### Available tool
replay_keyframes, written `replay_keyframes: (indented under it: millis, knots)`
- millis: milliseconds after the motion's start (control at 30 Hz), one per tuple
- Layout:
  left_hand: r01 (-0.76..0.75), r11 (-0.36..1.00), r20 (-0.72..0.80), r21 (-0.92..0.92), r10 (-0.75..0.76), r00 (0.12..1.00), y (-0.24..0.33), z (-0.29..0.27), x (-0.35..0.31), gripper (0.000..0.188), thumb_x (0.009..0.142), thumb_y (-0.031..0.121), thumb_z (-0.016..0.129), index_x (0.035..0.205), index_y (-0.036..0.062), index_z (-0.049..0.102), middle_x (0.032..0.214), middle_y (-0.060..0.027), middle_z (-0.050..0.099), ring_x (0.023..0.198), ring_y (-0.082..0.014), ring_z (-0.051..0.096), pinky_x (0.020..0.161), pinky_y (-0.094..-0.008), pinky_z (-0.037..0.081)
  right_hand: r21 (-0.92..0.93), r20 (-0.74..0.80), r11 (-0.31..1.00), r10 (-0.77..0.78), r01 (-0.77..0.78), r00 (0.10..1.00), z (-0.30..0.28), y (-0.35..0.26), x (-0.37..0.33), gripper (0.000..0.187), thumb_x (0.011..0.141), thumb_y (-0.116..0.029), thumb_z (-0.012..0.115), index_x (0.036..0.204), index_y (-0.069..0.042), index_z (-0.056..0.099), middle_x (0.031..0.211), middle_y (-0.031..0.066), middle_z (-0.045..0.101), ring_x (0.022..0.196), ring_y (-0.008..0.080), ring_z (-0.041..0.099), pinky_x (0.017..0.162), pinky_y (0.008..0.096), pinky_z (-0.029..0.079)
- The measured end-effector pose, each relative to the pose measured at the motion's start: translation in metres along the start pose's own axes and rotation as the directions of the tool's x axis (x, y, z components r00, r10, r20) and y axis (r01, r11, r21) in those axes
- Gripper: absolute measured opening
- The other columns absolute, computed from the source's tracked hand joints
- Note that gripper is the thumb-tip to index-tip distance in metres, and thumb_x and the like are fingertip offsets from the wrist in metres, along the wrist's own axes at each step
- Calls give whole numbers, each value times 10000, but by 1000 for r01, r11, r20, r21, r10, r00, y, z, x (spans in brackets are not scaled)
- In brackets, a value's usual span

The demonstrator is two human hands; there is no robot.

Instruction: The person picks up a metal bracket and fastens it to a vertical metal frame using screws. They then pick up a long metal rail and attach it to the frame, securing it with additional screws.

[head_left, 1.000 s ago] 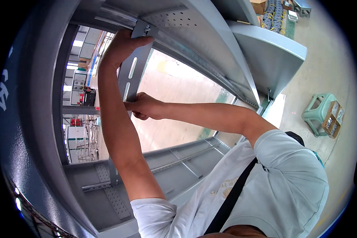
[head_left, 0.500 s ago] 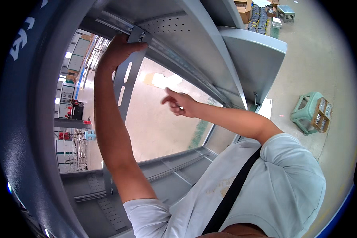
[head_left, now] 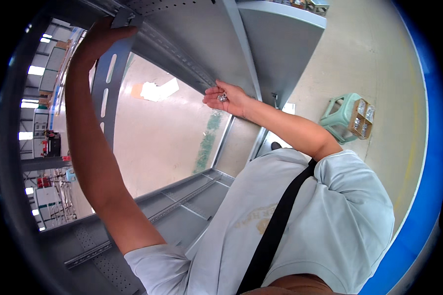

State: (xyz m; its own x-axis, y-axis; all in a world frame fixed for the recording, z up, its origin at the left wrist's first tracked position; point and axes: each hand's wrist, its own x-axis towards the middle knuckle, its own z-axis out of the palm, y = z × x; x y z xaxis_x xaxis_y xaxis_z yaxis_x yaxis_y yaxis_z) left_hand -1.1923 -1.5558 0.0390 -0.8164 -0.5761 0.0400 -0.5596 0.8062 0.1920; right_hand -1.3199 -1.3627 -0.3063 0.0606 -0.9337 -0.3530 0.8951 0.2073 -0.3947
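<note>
High at the upper left, my left hand (head_left: 103,39) is closed round the top of a grey slotted metal strip (head_left: 108,83), where it meets the cabinet frame. A small bracket or fastener (head_left: 129,18) shows just beside the thumb. My right hand (head_left: 231,100) is turned palm up below the perforated rail (head_left: 182,51), fingers slightly curled. In its palm lie several small shiny metal fasteners (head_left: 222,98); their exact kind is too small to tell. The left fingertips are hidden behind the strip.
Grey metal cabinet panels surround me, with an open door panel (head_left: 280,44) at the upper right. On the floor at right, a green plastic stool (head_left: 335,118) bears a divided cardboard box (head_left: 363,119) of small parts. White sheets (head_left: 160,90) lie on the floor beyond the frame.
My right hand has turned palm up and its fingers have uncurled, bringing the metal fasteners into sight. My left hand keeps its grip on the strip. The whole view has shifted.
</note>
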Motion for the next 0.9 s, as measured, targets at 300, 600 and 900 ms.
replay_keyframes:
  millis: [300, 600, 900]
  knots:
    - [-55, 998, -72, -42, 52, 996, -23, 8, 4, 602, 772, 559, 707, 1159, 100, 672, 1094, -141, 701, 1050, -329, 665, 923, -467, 478, -61, 63, 998, -11, 15, 998, 6, -9, -29, 490, 1049, -378, 411, 1153, 74, 568, 1054, 240, 636, 1057, 343, 654, 895, 430, 577]
    - [-45, 999, -151, -6, 44, 987, -26, 17, 1, 641, 788, 575, 685, 1214, 98, 640, 1142, -166, 686, 1088, -339, 656, 929, -470, 494, -124, 22, 990, 69, -65, 997, -33, 5, -42, 418, 1038, -315, 450, 1164, 63, 575, 1065, 224, 650, 1026, 313, 672, 870, 411, 589]
    - [-7, 990, -114, -143, -10, 993, -9, 16, -11, 737, 738, 550, 745, 1230, 13, 632, 1134, -170, 683, 1040, -277, 643, 931, -414, 456, -226, 4, 972, 71, -68, 997, -55, 10, -61, 313, 998, -163, 516, 1226, 48, 547, 1111, 186, 660, 1000, 262, 683, 813, 344, 594]
